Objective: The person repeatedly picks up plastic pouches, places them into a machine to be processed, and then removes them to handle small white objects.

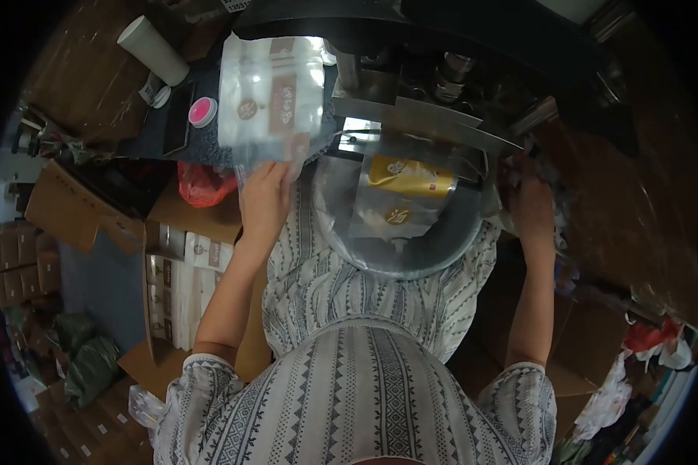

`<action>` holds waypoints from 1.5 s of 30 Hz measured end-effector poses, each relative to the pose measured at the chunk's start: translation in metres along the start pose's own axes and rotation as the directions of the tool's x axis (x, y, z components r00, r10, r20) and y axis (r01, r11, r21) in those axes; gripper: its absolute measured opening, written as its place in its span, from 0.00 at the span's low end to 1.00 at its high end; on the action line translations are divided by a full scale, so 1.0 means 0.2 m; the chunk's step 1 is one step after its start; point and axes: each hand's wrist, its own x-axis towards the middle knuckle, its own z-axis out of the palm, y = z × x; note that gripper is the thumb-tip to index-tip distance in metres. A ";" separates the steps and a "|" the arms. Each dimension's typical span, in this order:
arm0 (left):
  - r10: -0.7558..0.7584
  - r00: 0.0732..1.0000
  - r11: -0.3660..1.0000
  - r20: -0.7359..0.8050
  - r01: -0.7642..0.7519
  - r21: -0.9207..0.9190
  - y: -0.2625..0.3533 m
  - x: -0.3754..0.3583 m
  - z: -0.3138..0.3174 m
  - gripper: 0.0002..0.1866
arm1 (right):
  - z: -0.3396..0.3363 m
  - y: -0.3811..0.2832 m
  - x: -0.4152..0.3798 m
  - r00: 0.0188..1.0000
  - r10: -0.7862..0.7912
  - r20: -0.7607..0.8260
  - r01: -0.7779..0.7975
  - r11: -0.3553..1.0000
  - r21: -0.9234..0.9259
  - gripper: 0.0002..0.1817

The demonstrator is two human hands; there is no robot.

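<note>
My left hand [267, 194] is closed on the lower edge of a clear printed bag [270, 97], which lies at the left of the machine on a dark surface. In front of me a gold-labelled bag [403, 190] rests over a round, plastic-wrapped tray [442, 256], beneath the metal edge of the machine [423, 108]. On the right, my right hand [529, 194] is beside the machine among some clear plastic; its fingers are in shadow, and what they touch is hidden.
A pink-topped round jar [202, 112] and a white cup [153, 51] stand at the upper left. Below them hangs a red plastic bag [205, 184]. An open carton [155, 287] holds stacked printed bags. Another carton [593, 333] is at the lower right.
</note>
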 end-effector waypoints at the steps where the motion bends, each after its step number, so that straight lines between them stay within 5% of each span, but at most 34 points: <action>1: -0.015 1.000 1.000 0.000 0.015 -0.022 0.01 -0.01 -0.01 0.07 | 0.00 0.01 0.00 1.000 -0.001 -0.005 0.001 1.000 -0.002 0.18; 7: -0.055 0.998 0.990 -0.031 0.050 -0.131 0.15 -0.03 -0.12 0.04 | -0.10 -0.02 -0.04 0.992 0.001 0.128 -0.013 0.996 0.093 0.22; 9: -0.042 0.999 0.988 -0.002 0.041 -0.148 0.21 -0.04 -0.12 0.03 | -0.12 -0.03 -0.08 0.995 0.044 0.091 -0.092 0.779 0.620 0.19; 12: 0.045 0.998 0.984 -0.050 -0.053 -0.172 0.31 -0.02 -0.12 0.02 | -0.16 -0.27 -0.15 0.997 0.015 0.074 -0.065 0.670 0.739 0.15; 16: 0.065 0.998 0.977 -0.026 -0.069 -0.200 0.40 0.00 -0.13 0.03 | -0.14 -0.44 -0.17 0.972 -0.189 0.137 0.060 0.768 0.638 0.14; 18: 0.083 0.996 0.977 -0.028 -0.087 -0.193 0.43 -0.01 -0.15 0.03 | -0.08 -0.48 -0.13 0.856 -0.491 -0.164 0.517 0.803 0.296 0.14; 22: 0.196 0.973 0.947 0.118 -0.156 -0.281 0.43 -0.03 -0.13 0.05 | -0.06 -0.53 -0.14 0.821 -0.568 -0.051 0.540 0.746 0.390 0.14; 24: 0.247 0.952 0.918 0.181 -0.169 -0.359 0.43 -0.04 -0.10 0.06 | -0.03 -0.50 -0.12 0.817 -0.563 0.124 0.399 0.707 0.584 0.16; 25: 0.239 0.936 0.895 0.258 -0.110 -0.431 0.43 -0.03 -0.08 0.07 | -0.03 -0.49 -0.11 0.819 -0.560 0.122 0.398 0.709 0.582 0.16; 27: 0.240 0.913 0.868 0.331 -0.048 -0.495 0.44 0.00 -0.04 0.08 | -0.03 -0.48 -0.09 0.894 -0.351 0.280 0.100 0.763 0.639 0.17; 28: 0.161 0.875 0.805 0.456 0.151 -0.574 0.44 0.02 0.00 0.08 | -0.03 -0.47 -0.09 0.894 -0.352 0.279 0.101 0.763 0.638 0.17; 29: 0.103 0.808 0.709 0.580 0.349 -0.613 0.44 0.04 0.03 0.09 | -0.03 -0.45 -0.09 0.945 -0.293 0.142 0.153 0.784 0.601 0.17; 30: 0.101 0.809 0.708 0.579 0.350 -0.613 0.44 0.08 0.07 0.09 | -0.04 -0.43 -0.09 0.972 -0.236 0.000 0.196 0.807 0.557 0.17; 32: 0.023 0.696 0.399 0.718 0.652 -0.644 0.43 0.17 0.15 0.13 | -0.10 -0.38 -0.11 0.976 -0.214 0.040 0.171 0.867 0.468 0.17; 33: 0.023 0.696 0.398 0.718 0.652 -0.645 0.44 0.20 0.17 0.13 | -0.13 -0.34 -0.11 0.980 -0.185 0.076 0.144 0.917 0.371 0.16; 34: -0.015 0.679 0.252 0.734 0.713 -0.655 0.46 0.24 0.20 0.15 | -0.14 -0.30 -0.10 0.980 -0.185 0.076 0.144 0.918 0.370 0.16; 35: -0.050 0.656 0.096 0.753 0.754 -0.650 0.47 0.26 0.21 0.17 | -0.14 -0.25 -0.09 0.995 -0.074 0.073 0.046 0.942 0.332 0.16; 36: -0.051 0.655 0.093 0.754 0.755 -0.649 0.47 0.27 0.22 0.17 | -0.12 -0.20 -0.07 0.997 0.038 0.065 -0.055 0.954 0.295 0.15; 39: -0.092 0.588 0.142 0.804 0.807 -0.574 0.45 0.28 0.20 0.19 | 0.02 -0.03 0.08 0.993 -0.025 -0.115 0.030 0.999 0.038 0.13; 40: -0.112 0.690 0.358 0.716 0.700 -0.618 0.38 0.28 0.19 0.21 | 0.04 0.00 0.09 0.993 -0.028 -0.118 0.033 0.999 0.041 0.13; 41: -0.100 0.783 0.560 0.614 0.554 -0.616 0.31 0.29 0.16 0.23 | 0.06 0.01 0.11 0.995 -0.040 -0.092 0.042 0.999 0.024 0.13; 42: -0.130 0.961 0.821 0.244 0.242 -0.517 0.20 0.32 0.14 0.27 | 0.07 0.01 0.12 0.997 -0.051 -0.063 0.051 0.999 0.006 0.12; 43: -0.013 0.991 0.971 -0.136 -0.020 -0.236 0.08 0.34 0.11 0.30 | 0.07 0.01 0.11 0.997 -0.049 -0.055 0.049 0.999 0.009 0.12; 44: 0.028 0.997 0.997 -0.068 -0.022 0.074 -0.04 0.32 0.14 0.35 | 0.05 0.00 0.10 0.999 -0.036 -0.013 0.037 0.999 0.037 0.12; 45: 0.028 0.997 0.997 -0.070 -0.023 0.072 -0.05 0.26 0.17 0.35 | 0.03 0.00 0.11 0.999 -0.030 0.020 0.028 0.998 0.063 0.11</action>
